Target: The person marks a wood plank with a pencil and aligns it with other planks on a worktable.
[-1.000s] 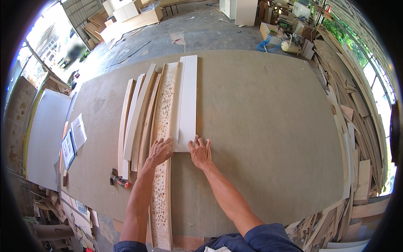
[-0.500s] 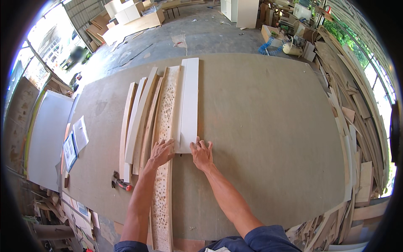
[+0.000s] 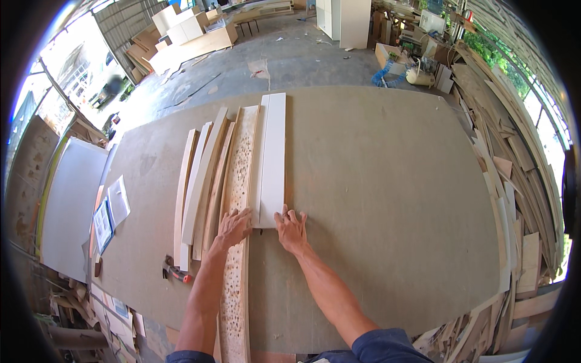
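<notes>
A long white panel (image 3: 273, 151) with a lengthwise seam lies on the big worktable (image 3: 387, 181). My right hand (image 3: 292, 231) holds its near right corner, fingers bent over the edge. My left hand (image 3: 234, 226) grips the near left corner, its palm over a long trough-like wooden piece (image 3: 232, 284) with a speckled inside. That piece runs alongside the panel's left edge toward me. Something small and dark shows under the panel's near end, too small to name.
Several narrow wood strips (image 3: 204, 175) lie left of the trough-like piece. A hammer (image 3: 175, 270) with a red-tipped handle rests by their near ends. Papers (image 3: 104, 224) sit at the table's left edge. Stacked boards (image 3: 505, 151) line the right side, and an air compressor (image 3: 419, 76) stands beyond.
My view has tilted up slightly, so the table sits lower in the picture. Both hands keep their places at the panel's near corners.
</notes>
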Demonstrator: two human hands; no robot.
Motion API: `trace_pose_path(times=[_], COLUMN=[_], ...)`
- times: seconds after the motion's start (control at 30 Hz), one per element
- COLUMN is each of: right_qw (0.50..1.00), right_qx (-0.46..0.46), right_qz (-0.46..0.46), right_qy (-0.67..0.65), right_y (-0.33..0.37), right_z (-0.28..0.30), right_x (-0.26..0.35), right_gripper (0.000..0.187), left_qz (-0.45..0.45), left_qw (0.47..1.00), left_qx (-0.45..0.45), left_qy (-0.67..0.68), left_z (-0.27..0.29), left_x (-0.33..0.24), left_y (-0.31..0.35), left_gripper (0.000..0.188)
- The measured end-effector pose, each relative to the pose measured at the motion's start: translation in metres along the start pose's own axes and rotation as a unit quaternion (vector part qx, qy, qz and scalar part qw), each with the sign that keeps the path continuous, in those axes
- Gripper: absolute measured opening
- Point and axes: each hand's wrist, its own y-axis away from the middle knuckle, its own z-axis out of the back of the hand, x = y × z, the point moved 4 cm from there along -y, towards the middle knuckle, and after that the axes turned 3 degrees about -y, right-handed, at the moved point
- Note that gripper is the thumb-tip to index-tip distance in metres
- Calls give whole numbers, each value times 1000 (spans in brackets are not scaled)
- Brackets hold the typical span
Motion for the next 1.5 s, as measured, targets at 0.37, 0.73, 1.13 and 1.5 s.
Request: trace_pose_path(times=[0.37,0.73,1.13,1.5], right_qw=[1000,999,990,988], right_qx=[-2,-43,-65,-48], right_qz=[4,-18,-124,-148], right_qy=[10,-19,10,-11], right_y=[-3,-17,-32,-46], right_z=[0,12,13,15], right_x=[-4,-30,-67,-60], right_gripper=[35,42,65,64], left_qz=[13,16,24,2], left_qw=[1000,999,999,1000], left_qx=[21,13,27,13], left_qy=[9,30,20,-24], left_z=[4,3,16,12], left_x=[-1,6,37,63], left_y=[-6,-27,-102,-152], left_gripper=[47,48,49,44])
